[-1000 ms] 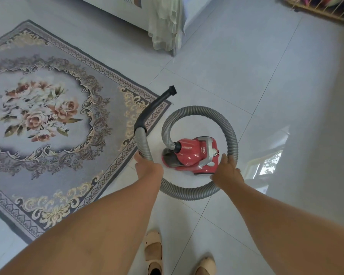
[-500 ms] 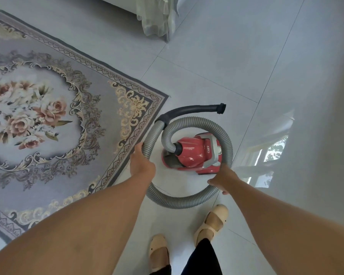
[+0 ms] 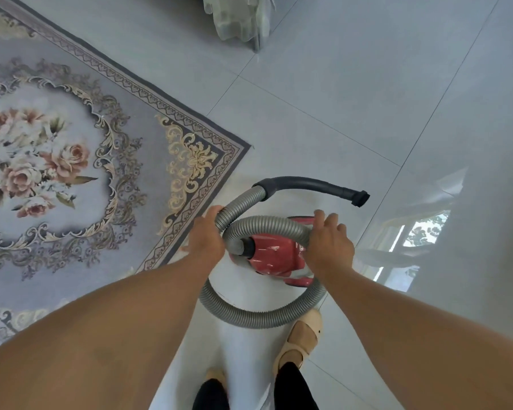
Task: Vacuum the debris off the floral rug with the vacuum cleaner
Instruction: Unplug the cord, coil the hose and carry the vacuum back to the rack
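Vacuum cleaner (image 3: 274, 255), red, sits on tile (image 3: 367, 84) just beside the floral rug (image 3: 71, 179), hose (image 3: 264, 316) coiled round it. Left hand (image 3: 206, 238) fingers clamp the hose below the black wand (image 3: 311, 184); right hand (image 3: 329, 241) fingers curl over the loop. Best uncoil fully, no kinks, then swing the wand rugward.

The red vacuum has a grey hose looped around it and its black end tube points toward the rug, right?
No. In the head view the black end tube points right, over the tiled floor, away from the rug. The grey hose does loop around the red vacuum.
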Tool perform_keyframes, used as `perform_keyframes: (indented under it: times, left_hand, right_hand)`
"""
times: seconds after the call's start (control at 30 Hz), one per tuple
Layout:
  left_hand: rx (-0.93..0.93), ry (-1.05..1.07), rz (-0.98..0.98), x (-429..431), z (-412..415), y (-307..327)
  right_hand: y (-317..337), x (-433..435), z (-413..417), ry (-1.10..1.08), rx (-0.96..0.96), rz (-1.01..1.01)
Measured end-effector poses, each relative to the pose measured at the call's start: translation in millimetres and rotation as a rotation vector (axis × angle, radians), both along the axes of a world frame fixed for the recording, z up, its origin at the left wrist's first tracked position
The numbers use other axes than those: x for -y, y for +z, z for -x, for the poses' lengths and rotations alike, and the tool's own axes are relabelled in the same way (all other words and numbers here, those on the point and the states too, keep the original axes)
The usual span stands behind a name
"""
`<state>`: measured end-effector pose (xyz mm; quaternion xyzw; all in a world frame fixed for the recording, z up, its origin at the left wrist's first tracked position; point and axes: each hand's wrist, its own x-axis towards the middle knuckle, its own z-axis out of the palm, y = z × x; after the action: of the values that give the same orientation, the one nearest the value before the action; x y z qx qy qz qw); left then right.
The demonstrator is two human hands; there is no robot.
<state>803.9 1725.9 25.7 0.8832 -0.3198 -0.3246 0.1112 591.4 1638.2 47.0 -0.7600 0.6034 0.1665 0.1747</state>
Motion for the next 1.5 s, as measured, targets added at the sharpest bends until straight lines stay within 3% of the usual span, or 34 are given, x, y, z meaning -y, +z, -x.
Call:
perform_keyframes:
  times: [0.17, 0.3, 0.6, 0.73, 0.83, 1.0, 1.07, 1.13, 1.2, 1.3, 1.5]
  left_hand:
    - [-0.011, -0.105, 0.027, 19, -16, -14]
    - [-0.081, -0.286, 0.106, 27, -35, -25]
    - [-0.210, -0.538, 0.092, 58, -55, -48]
    - [-0.303, -0.524, 0.110, 61, -56, -48]
    - [-0.509, -0.516, -0.003, 67, -50, -33]
    - [-0.644, -0.302, 0.013, 111, -14, -11]
    - [-0.615, -0.553, -0.114, 133, 7, -10]
    - [-0.469, -0.847, -0.284, 150, 32, -15]
    - [-0.296, -0.960, -0.336, 157, 48, -27]
    - [-0.167, -0.942, -0.326, 162, 60, -38]
    - [-0.209, -0.839, -0.316, 170, 51, -52]
  right_hand:
    - [-12, 34, -19, 0.296, -0.057, -0.018]
    - [-21, 62, -24, 0.331, -0.063, -0.140]
    - [-53, 96, -26, 0.304, -0.037, -0.432]
    - [-63, 96, -21, 0.159, 0.080, -0.569]
    - [-62, 97, -19, 0.132, 0.135, -0.603]
    - [-62, 97, -16, 0.119, 0.153, -0.567]
    - [-61, 99, -16, 0.097, 0.163, -0.555]
    - [-60, 101, -12, 0.064, 0.185, -0.542]
    - [-62, 100, -8, 0.012, 0.227, -0.524]
    - [-70, 99, 1, -0.050, 0.294, -0.511]
    - [-90, 98, 35, -0.129, 0.161, -0.505]
